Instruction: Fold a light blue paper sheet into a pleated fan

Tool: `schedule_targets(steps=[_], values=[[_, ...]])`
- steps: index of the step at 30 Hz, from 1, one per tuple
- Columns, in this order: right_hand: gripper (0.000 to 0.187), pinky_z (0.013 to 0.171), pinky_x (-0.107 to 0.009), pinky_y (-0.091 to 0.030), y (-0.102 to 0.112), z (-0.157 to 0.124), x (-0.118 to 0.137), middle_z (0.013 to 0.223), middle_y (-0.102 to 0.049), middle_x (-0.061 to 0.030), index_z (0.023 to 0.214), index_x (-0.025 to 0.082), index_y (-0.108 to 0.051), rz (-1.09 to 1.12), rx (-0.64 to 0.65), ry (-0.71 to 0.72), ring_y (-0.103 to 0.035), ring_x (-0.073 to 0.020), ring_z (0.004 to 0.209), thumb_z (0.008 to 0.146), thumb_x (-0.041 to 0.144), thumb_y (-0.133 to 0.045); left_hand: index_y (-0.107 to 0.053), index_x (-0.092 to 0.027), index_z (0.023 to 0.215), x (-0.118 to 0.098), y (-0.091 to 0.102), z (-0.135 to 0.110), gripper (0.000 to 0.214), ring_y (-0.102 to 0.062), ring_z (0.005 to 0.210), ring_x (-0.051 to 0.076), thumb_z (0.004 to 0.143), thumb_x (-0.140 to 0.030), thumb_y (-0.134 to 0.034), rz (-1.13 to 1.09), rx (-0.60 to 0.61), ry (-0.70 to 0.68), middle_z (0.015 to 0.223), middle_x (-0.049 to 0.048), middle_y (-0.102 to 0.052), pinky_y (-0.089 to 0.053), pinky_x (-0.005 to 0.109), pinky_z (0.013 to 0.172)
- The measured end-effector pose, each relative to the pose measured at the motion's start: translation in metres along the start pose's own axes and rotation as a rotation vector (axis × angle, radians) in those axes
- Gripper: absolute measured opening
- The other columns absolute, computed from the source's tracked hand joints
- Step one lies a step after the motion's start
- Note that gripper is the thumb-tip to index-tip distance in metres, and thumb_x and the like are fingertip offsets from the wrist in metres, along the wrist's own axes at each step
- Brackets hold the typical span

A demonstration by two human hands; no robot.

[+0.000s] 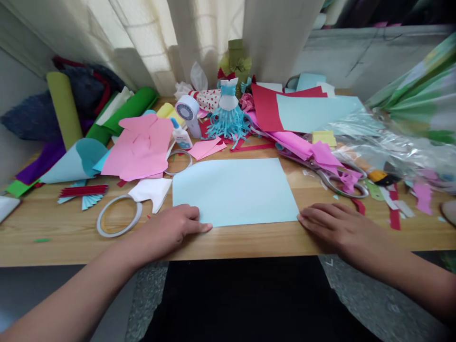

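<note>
1. Your left hand lay knuckles-up on the counter, fingers loosely bent and gripping nothing. Its fingertips rested on the near left corner of the pale blue sheet.
2. Your right hand lay flat, palm down, fingers spread only a little and empty. Its fingertips touched the sheet's near right corner.
3. With a hand at each near corner, you seemed to be pinning the sheet flat and square to the counter's front edge, so it would not slide or curl.
4. The sheet sat between your hands, directly in front of you, its near edge just short of the counter's edge. It was the one bare patch in the clutter.
5. The tools seemed pushed just past the sheet's edges, off the paper but near. A tape ring and a white scrap lay just beyond your left hand, and scissors lay under pink scraps just beyond your right.
6. Farther back, well apart from both hands, stood a glue bottle beside a crumpled pink sheet, with a small blue paper dress upright behind them.
</note>
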State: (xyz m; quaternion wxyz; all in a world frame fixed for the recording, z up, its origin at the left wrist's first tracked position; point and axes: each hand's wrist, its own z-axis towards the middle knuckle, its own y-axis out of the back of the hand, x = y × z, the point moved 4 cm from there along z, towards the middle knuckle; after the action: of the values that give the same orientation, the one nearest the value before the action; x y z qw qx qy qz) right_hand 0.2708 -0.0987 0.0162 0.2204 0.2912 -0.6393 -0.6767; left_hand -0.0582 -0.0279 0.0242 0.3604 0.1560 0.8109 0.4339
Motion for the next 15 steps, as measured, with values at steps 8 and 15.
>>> schedule_targets(steps=[8, 15], values=[[0.038, 0.080, -0.040, -0.044, 0.001, 0.001, -0.002, 0.108, -0.065, -0.0078, 0.108, 0.019, -0.064, -0.001, -0.058, 0.048, -0.056, -0.0250, 0.098, 0.092, 0.014, -0.030, -0.063, -0.035, 0.113, 0.025, -0.002, -0.026, 0.038, -0.050, 0.072, 0.016, 0.092, -0.015, -0.038, 0.167, -0.042, -0.068, 0.077, 0.0012, -0.055, -0.030, 0.027, 0.064], [0.040, 0.077, -0.041, -0.047, 0.001, 0.000, -0.005, 0.107, -0.067, -0.0057, 0.109, 0.024, -0.064, 0.002, -0.097, 0.069, -0.059, -0.0245, 0.097, 0.091, 0.014, -0.030, -0.063, -0.041, 0.112, 0.045, -0.002, -0.042, 0.044, -0.055, 0.074, 0.017, 0.091, -0.012, -0.038, 0.182, -0.070, 0.023, 0.075, 0.0004, -0.059, -0.033, 0.029, 0.068]])
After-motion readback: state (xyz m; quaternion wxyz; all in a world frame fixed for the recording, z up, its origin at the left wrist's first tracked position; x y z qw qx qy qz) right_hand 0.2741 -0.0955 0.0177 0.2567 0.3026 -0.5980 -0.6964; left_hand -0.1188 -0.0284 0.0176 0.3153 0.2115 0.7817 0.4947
